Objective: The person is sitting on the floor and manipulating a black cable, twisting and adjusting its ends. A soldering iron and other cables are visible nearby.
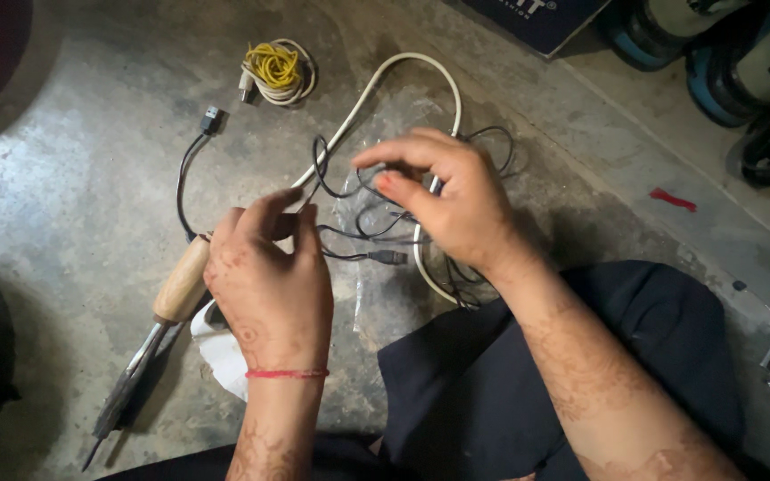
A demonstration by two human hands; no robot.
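— Where is the thin black cable point(376, 233) now?

— Between my hands, over the concrete floor point(73, 178). My left hand point(271, 281) pinches one end, my right hand point(443, 200) pinches a loop. It runs mostly left to right, its small plug point(390, 257) pointing right.
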